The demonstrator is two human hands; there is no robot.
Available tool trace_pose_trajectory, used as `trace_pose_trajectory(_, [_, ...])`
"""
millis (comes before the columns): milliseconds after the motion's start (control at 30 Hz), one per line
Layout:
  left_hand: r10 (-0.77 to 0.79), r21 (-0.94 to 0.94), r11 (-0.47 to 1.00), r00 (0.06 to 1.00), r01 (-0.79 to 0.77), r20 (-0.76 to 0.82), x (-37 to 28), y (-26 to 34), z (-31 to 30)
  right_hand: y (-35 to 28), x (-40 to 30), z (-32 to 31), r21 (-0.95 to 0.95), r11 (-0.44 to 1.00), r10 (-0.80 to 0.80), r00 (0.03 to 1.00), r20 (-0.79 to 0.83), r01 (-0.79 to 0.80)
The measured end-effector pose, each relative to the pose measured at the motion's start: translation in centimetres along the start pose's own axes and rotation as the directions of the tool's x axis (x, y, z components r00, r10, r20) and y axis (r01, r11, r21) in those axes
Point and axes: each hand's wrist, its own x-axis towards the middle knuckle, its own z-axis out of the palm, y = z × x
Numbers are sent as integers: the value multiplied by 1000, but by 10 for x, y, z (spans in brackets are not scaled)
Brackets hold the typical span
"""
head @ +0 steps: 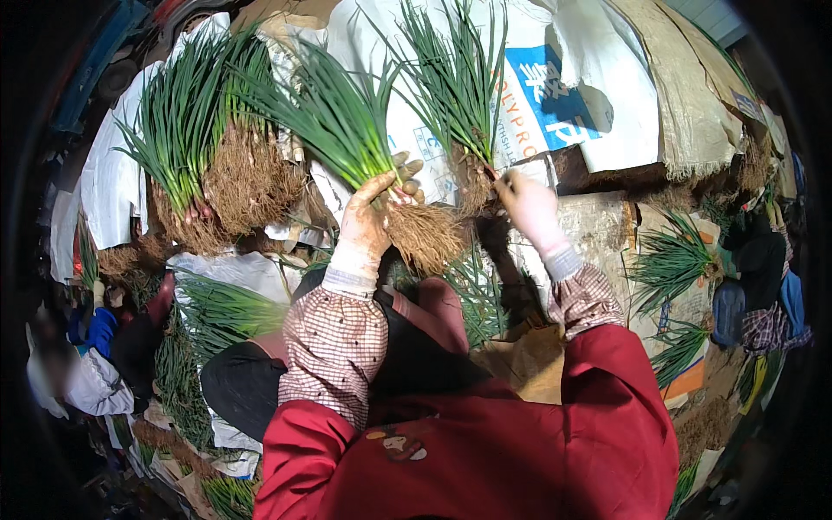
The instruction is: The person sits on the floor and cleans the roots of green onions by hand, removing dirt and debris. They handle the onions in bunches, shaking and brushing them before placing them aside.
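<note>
My gloved left hand [372, 211] is closed around a bunch of green onions [344, 130], just above its hanging brown roots. To its right, my gloved right hand [528, 205] pinches the reddish lower stem of a green onion at the edge of a smaller loose pile [458, 97]. That pile lies on a white woven plastic sack [585, 78] with printing on it, its roots towards me. Further left, thick bunches of green onions [175, 130] lie side by side with their reddish bulbs and matted roots facing my side.
More green onions lie on a sheet at my left [227, 312] and on flattened sacks at my right [676, 260]. Other people sit at the far left [97, 377] and far right [767, 279]. Brown sacking [689, 97] covers the back right.
</note>
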Motion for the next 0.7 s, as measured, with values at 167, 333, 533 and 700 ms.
trace_pose_trajectory(167, [-105, 240, 962, 987, 131, -119, 10, -22, -13, -16, 23, -8, 8, 1000, 23, 999, 44, -23])
trace_pose_trajectory(333, [-180, 240, 946, 969, 218, -172, 7, -25, -18, -70, -30, -26, -9, 881, -464, 867, 184, 473])
trace_pose_trajectory(533, [-130, 295, 942, 984, 162, -124, -2, -29, 3, -65, 1, -33, 832, 388, -183, 852, 490, -396])
trace_pose_trajectory(700, [-17, 336, 939, 986, 73, -168, 11, -30, -14, -88, 30, 30, 656, 753, -101, 994, 41, 49])
